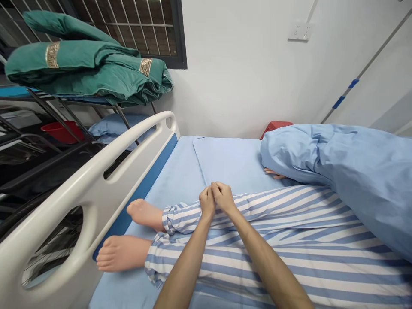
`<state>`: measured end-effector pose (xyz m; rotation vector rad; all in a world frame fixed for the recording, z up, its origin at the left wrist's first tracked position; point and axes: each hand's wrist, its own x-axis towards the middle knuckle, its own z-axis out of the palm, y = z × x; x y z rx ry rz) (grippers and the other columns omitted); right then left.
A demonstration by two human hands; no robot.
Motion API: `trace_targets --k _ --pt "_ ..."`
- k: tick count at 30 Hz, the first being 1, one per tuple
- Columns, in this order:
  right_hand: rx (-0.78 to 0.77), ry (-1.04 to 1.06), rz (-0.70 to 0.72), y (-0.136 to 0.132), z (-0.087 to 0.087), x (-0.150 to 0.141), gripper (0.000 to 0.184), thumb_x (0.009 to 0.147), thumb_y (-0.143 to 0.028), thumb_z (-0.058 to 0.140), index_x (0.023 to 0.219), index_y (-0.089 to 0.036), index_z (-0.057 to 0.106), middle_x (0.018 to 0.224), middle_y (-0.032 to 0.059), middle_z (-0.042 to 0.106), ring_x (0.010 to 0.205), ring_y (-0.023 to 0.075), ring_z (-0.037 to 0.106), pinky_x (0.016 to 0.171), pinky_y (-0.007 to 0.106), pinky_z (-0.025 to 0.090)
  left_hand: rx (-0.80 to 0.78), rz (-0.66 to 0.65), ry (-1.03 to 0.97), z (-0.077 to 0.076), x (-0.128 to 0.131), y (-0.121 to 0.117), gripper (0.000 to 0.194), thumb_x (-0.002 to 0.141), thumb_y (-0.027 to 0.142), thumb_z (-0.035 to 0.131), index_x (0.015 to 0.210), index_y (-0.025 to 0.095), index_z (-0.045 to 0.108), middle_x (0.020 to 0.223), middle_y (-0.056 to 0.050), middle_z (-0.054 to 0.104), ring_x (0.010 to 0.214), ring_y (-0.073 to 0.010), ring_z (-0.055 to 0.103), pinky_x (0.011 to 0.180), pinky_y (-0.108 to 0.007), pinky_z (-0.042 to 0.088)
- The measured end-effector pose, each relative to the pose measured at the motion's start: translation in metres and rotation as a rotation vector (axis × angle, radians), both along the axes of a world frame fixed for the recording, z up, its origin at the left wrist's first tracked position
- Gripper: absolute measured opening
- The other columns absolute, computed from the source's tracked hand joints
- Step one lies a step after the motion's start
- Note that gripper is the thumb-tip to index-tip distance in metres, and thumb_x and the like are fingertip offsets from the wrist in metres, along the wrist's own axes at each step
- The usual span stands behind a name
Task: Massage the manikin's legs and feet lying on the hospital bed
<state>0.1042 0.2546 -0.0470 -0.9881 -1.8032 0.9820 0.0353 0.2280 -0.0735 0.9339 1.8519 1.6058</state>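
- The left hand (207, 202) is clenched into a fist over the far leg of the striped trousers (289, 214), its knuckles turned to the far side.
- The right hand (223, 197) is clenched too, just to the right of the left hand, and the two meet at the thumb side. Whether either fist pinches any cloth, I cannot tell.
- The striped trousers, blue and white, stretch from right to left across the light blue sheet (231, 159), on the legs of a lying figure.
- Two bare feet stick out of the gathered cuffs at the left: the near foot (124, 253) and the far foot (146, 214), both close to the white bed end (93, 171).
- A rumpled blue cover (341, 159) lies at the right over the upper part of the legs; fingertips (273, 173) show from under its left edge.
- At the far left, a folded green quilt (96, 68) rests on a metal-framed bed, with a red basin (62, 131) lower down.
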Motion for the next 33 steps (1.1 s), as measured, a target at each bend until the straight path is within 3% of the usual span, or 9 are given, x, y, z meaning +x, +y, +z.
trace_targets --k 4,7,12,14,21,24,29,33 --pt "-0.031 -0.018 -0.045 -0.001 -0.017 0.011 0.044 0.091 -0.052 0.04 0.056 -0.024 0.038 0.051 -0.0039 0.04 0.054 0.0128 0.036 0.056 0.027 0.027 -0.006 -0.001 0.081 0.0 0.004 -0.004 0.039 0.094 0.034 0.039 0.056 0.023 0.035 0.053 0.003 0.041 0.057 -0.0118 0.04 0.059 -0.025 0.035" --pt "-0.037 0.011 -0.075 -0.002 -0.028 0.012 0.045 0.091 -0.053 0.04 0.057 -0.024 0.039 0.052 -0.0034 0.041 0.055 0.0133 0.038 0.057 0.028 0.028 -0.033 -0.01 0.111 0.009 0.006 -0.004 0.04 0.094 0.03 0.04 0.055 0.023 0.034 0.053 0.003 0.042 0.057 -0.0118 0.04 0.059 -0.026 0.034" --pt "-0.142 0.239 -0.109 0.005 -0.026 0.013 0.051 0.087 -0.066 0.043 0.058 -0.023 0.04 0.054 -0.0033 0.042 0.059 0.0134 0.039 0.057 0.026 0.033 -0.067 -0.022 0.126 0.036 0.016 0.015 0.042 0.093 0.027 0.041 0.053 0.023 0.027 0.051 0.004 0.036 0.055 -0.0116 0.036 0.057 -0.027 0.031" --pt "-0.204 0.327 -0.127 0.009 -0.024 0.016 0.053 0.083 -0.071 0.045 0.059 -0.023 0.041 0.055 -0.0034 0.042 0.059 0.0132 0.038 0.056 0.027 0.035 -0.051 -0.016 0.125 0.039 0.026 0.023 0.042 0.094 0.027 0.039 0.055 0.024 0.026 0.052 0.004 0.035 0.055 -0.0116 0.036 0.056 -0.026 0.032" --pt "-0.318 0.432 -0.248 0.016 -0.027 0.022 0.056 0.077 -0.074 0.05 0.057 -0.026 0.03 0.052 -0.0065 0.03 0.053 0.0115 0.03 0.049 0.026 0.033 -0.129 0.037 0.265 0.012 0.048 0.016 0.038 0.094 0.027 0.044 0.057 0.023 0.038 0.056 0.001 0.053 0.058 -0.0128 0.045 0.063 -0.027 0.031" --pt "-0.253 0.315 -0.214 0.017 -0.02 0.025 0.053 0.081 -0.072 0.044 0.058 -0.027 0.031 0.052 -0.0052 0.033 0.053 0.013 0.033 0.051 0.028 0.034 -0.151 0.027 0.304 0.007 0.047 0.013 0.037 0.096 0.025 0.043 0.059 0.023 0.04 0.057 -0.001 0.055 0.058 -0.0135 0.046 0.064 -0.028 0.029" --pt "0.116 -0.208 -0.102 0.022 -0.002 0.043 0.039 0.09 -0.05 0.044 0.06 -0.025 0.044 0.055 -0.0008 0.045 0.055 0.0151 0.037 0.059 0.029 0.027 -0.128 -0.032 0.367 0.007 0.046 0.014 0.036 0.099 0.023 0.038 0.064 0.023 0.046 0.062 -0.004 0.06 0.06 -0.0145 0.049 0.065 -0.03 0.03" --pt "0.089 -0.243 -0.112 0.029 -0.007 0.068 0.038 0.093 -0.044 0.038 0.06 -0.025 0.043 0.055 0.0003 0.049 0.055 0.0156 0.04 0.06 0.029 0.027 -0.097 -0.045 0.402 0.002 0.05 0.012 0.038 0.097 0.026 0.041 0.06 0.023 0.043 0.057 -0.002 0.055 0.057 -0.014 0.047 0.063 -0.029 0.028"
